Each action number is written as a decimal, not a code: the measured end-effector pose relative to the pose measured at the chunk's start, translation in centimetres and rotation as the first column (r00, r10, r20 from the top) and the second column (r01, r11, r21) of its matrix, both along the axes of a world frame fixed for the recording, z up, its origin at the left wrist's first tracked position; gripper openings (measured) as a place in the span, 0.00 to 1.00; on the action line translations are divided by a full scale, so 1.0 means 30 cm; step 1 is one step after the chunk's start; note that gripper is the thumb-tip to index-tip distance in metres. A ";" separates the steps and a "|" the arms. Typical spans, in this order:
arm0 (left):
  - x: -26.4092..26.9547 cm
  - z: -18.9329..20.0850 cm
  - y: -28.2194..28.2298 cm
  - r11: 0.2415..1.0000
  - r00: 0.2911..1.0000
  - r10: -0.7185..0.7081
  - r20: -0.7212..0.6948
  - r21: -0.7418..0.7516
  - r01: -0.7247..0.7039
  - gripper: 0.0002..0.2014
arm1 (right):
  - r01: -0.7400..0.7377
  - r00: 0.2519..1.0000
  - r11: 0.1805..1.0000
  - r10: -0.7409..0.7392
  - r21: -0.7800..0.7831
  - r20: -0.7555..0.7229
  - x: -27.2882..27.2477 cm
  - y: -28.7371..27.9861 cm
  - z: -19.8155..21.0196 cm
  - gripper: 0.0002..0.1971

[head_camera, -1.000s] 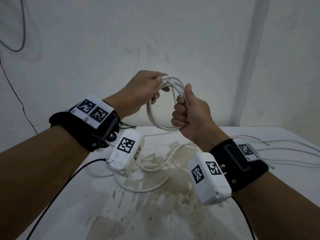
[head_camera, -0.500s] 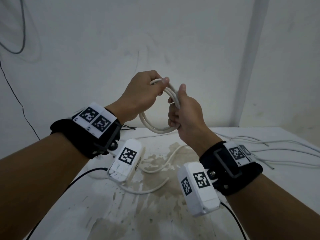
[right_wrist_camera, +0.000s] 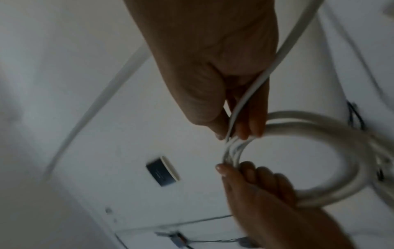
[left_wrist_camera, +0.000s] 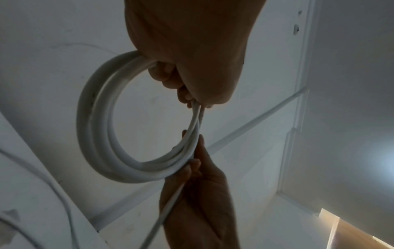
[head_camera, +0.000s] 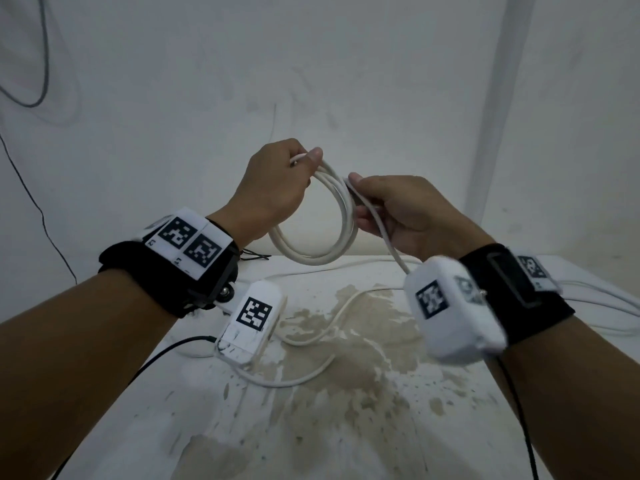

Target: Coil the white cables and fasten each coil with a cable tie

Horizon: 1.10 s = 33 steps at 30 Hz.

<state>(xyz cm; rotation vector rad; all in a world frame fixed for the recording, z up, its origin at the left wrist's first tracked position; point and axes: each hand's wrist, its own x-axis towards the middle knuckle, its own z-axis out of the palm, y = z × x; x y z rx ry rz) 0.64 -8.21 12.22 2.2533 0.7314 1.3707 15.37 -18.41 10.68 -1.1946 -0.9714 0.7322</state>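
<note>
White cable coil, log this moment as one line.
left hand: holds coil top | right hand: feeds loose strand | cable tie: not seen | stage: coiling

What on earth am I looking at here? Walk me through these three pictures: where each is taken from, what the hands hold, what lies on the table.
No machine here: a person's two bare hands, each wrist strapped with a small camera. The big picture comes from a camera on the head, looking down. The other two look along each wrist, so the hands appear from below. The left hand grips the top of a white cable coil held up in the air. The right hand pinches the coil's side and the loose cable tail, which trails down to the stained white table. More white cables lie at the table's right edge. I see no cable tie on the coil.
</note>
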 end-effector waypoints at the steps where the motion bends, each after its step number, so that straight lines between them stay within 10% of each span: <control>1: 0.002 0.004 -0.003 1.000 1.000 -0.010 0.000 0.001 0.010 0.16 | -0.048 0.994 0.999 0.047 -0.008 -0.101 0.012 0.000 -0.002 0.08; 8: -0.004 0.011 0.004 0.964 0.969 -0.237 0.068 -0.107 0.243 0.13 | -0.404 0.843 0.915 0.366 -0.012 -0.394 0.001 -0.001 -0.066 0.19; 13: -0.007 -0.005 0.020 0.983 0.992 -0.053 -0.115 0.169 0.072 0.13 | -0.529 0.760 0.845 0.510 0.072 -0.402 -0.026 0.024 -0.062 0.24; 18: 0.010 -0.025 0.019 0.980 0.983 0.077 -0.169 0.197 -0.042 0.15 | -0.184 0.957 0.983 0.180 0.006 -0.226 -0.097 0.073 -0.049 0.26; 22: 0.000 -0.062 -0.040 0.935 0.951 0.281 -0.127 0.261 -0.241 0.16 | 0.101 0.942 0.986 -0.052 0.131 -0.330 -0.086 0.111 -0.045 0.25; 25: 0.002 -0.116 -0.139 0.978 0.947 -0.006 -0.321 -0.201 -0.062 0.22 | 0.195 0.892 0.953 -0.075 0.231 -0.445 -0.056 0.121 -0.024 0.25; 27: 0.022 -0.165 -0.201 0.658 0.925 -0.331 -0.187 -0.749 0.084 0.27 | 0.195 0.872 0.941 -0.037 0.276 -0.488 -0.051 0.118 -0.011 0.25; 30: 0.072 -0.196 -0.185 0.139 0.907 -0.199 0.372 -0.905 0.402 0.26 | 0.190 0.868 0.937 -0.022 0.292 -0.496 -0.068 0.105 -0.002 0.25; 33: 0.116 -0.170 -0.134 0.109 0.732 0.203 0.650 -0.758 0.643 0.16 | 0.216 0.878 0.941 -0.071 0.260 -0.473 -0.073 0.094 -0.017 0.25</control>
